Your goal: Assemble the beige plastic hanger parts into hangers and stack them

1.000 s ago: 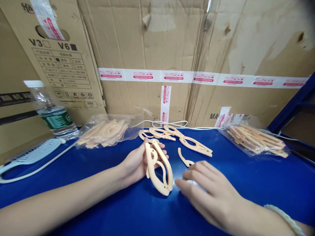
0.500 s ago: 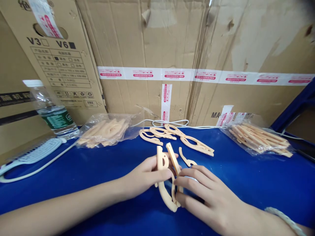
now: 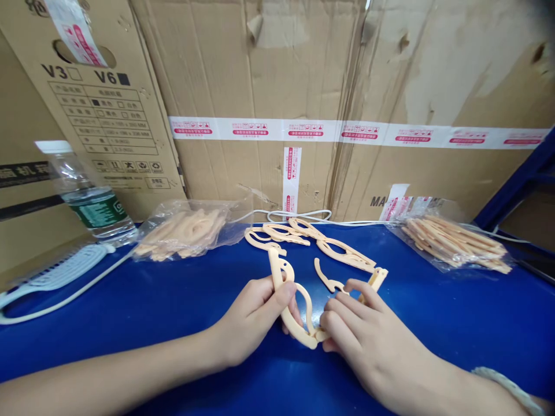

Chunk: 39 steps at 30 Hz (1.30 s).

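Both hands grip a beige plastic folding hanger [image 3: 298, 330] above the blue table. My left hand [image 3: 264, 303] pinches its curved left arm, thumb on top. My right hand [image 3: 362, 329] is closed around the other arm, whose end pokes out past the fingers at upper right. The two arms meet at a joint low between the hands and spread apart in a V. Just beyond my right hand lies a loose hook piece [image 3: 327, 277], partly hidden by the fingers. Several more folding hangers [image 3: 342, 254] rest in a row behind it.
A clear bag of hanger parts [image 3: 186, 231] lies at left, another bag of long pieces [image 3: 455, 242] at right. A water bottle [image 3: 93, 202] and a pale hairbrush [image 3: 65, 266] stand and lie far left. Cardboard boxes [image 3: 260, 75] wall off the back; a white cable [image 3: 299, 215] runs along them.
The hanger's two arms have swung apart, from nearly folded together to a wide V. My right hand has turned its arm outward to the right; my left hand has stayed nearly in place.
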Motion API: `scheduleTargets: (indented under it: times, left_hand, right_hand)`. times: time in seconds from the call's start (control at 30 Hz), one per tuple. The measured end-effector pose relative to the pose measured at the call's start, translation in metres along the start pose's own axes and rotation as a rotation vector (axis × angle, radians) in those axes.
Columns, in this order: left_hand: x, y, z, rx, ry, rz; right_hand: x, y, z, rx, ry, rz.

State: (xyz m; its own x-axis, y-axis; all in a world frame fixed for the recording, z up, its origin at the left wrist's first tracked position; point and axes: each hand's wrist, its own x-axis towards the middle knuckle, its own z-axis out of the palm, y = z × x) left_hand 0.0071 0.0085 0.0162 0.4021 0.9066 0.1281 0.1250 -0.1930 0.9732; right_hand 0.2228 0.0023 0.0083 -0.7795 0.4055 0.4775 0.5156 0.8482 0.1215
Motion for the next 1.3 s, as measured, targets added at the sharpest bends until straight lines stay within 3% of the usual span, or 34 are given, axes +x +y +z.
scheduleTargets:
  times: [0.17, 0.3, 0.4, 0.6, 1.03, 1.3]
  left_hand:
    - [0.005, -0.004, 0.001, -0.178, -0.022, -0.099]
    - [0.012, -0.005, -0.003, -0.438, 0.174, -0.188]
    - [0.015, -0.003, -0.005, -0.547, 0.263, -0.221]
    - [0.014, 0.001, -0.004, -0.541, 0.266, -0.211]
    - [0.014, 0.002, -0.004, -0.551, 0.279, -0.240]
    - [0.014, 0.003, -0.005, -0.569, 0.281, -0.235]
  right_hand:
    - [0.002, -0.004, -0.006, -0.065, 0.035, -0.076]
    - [0.003, -0.005, -0.013, -0.125, 0.078, -0.217]
    - [0.003, 0.001, -0.013, -0.053, 0.080, -0.228]
    - [0.001, 0.018, -0.007, 0.059, 0.043, -0.192]
    - [0.005, 0.036, -0.017, 0.280, -0.257, -0.069]
    - [0.002, 0.050, -0.011, 0.356, -0.288, -0.024]
